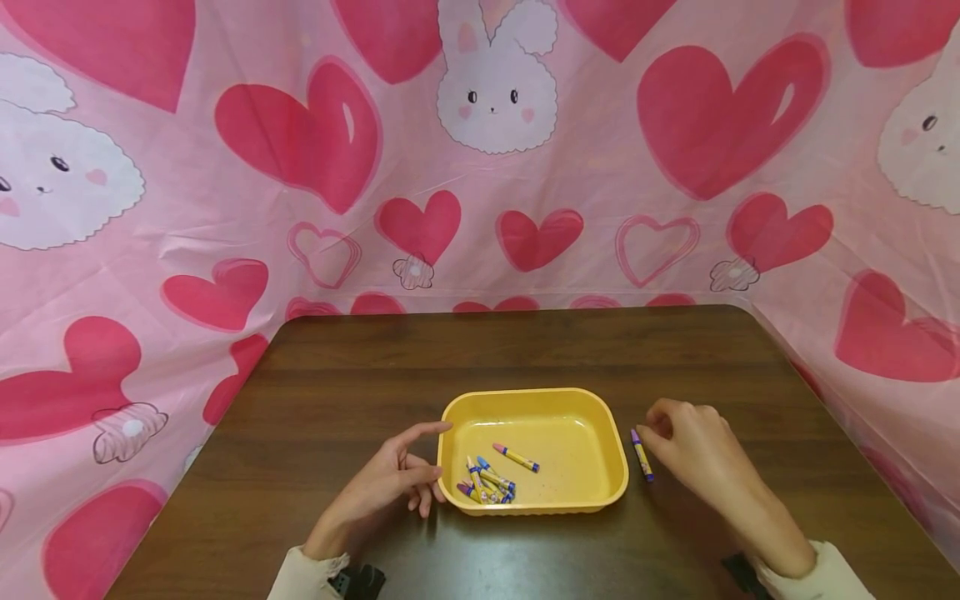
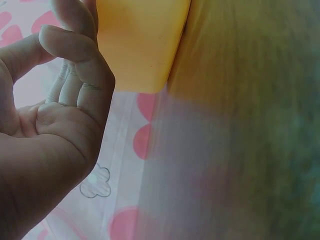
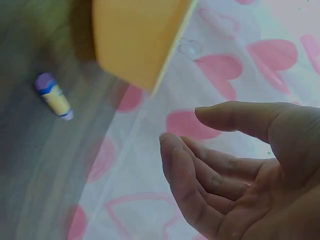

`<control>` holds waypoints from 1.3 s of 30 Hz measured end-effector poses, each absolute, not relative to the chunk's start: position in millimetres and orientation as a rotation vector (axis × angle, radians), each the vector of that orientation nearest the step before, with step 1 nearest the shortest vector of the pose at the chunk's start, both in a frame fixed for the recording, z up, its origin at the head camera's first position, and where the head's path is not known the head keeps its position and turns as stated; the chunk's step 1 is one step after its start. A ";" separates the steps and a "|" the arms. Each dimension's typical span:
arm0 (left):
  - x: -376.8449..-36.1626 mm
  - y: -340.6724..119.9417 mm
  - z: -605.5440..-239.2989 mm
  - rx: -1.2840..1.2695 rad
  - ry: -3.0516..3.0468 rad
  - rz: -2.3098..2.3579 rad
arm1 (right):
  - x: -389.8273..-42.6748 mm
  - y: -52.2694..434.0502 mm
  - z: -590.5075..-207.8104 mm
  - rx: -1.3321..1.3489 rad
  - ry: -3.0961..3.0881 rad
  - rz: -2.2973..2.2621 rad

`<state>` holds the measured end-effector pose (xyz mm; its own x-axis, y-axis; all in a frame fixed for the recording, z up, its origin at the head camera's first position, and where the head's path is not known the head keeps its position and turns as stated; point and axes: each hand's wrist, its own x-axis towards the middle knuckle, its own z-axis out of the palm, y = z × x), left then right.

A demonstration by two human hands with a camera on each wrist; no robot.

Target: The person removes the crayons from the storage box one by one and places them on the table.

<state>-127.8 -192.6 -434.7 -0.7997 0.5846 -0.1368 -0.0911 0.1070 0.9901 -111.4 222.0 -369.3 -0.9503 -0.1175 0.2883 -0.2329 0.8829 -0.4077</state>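
A yellow plastic tray sits on the dark wooden table. Several crayons lie in its front left corner, and one more crayon lies apart near the middle. A purple-tipped crayon lies on the table just right of the tray. My right hand hovers beside that loose crayon with loosely curled fingers, holding nothing. My left hand rests at the tray's left side, fingers relaxed against the tray wall.
A pink sheet printed with hearts and rabbits hangs behind and along both sides of the table. The table's far edge meets it. Bare wood lies behind the tray and to its left.
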 end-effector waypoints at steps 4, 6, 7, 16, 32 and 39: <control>-127.7 -192.9 -435.0 0.470 1.886 1.739 | -111.5 210.5 -362.2 0.279 -2.759 0.649; -128.1 -192.7 -435.0 0.467 1.887 1.740 | -112.0 204.2 -359.4 0.281 -2.747 0.662; -128.3 -192.4 -434.8 0.464 1.887 1.742 | -112.4 200.9 -358.2 0.285 -2.743 0.666; -128.7 -191.5 -434.2 0.456 1.890 1.740 | -118.5 173.6 -351.0 0.387 -2.715 0.692; -127.6 -192.0 -435.4 0.470 1.876 1.756 | -134.5 119.8 -368.0 0.520 -2.782 0.762; -127.9 -192.8 -435.1 0.464 1.881 1.755 | -137.7 102.8 -383.2 0.569 -2.795 0.750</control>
<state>-127.9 -192.8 -435.1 -0.8054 0.5761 -0.1399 -0.0995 0.1013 0.9899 -137.7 102.8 -383.2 -0.9078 -0.3135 0.2786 -0.4108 0.7982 -0.4406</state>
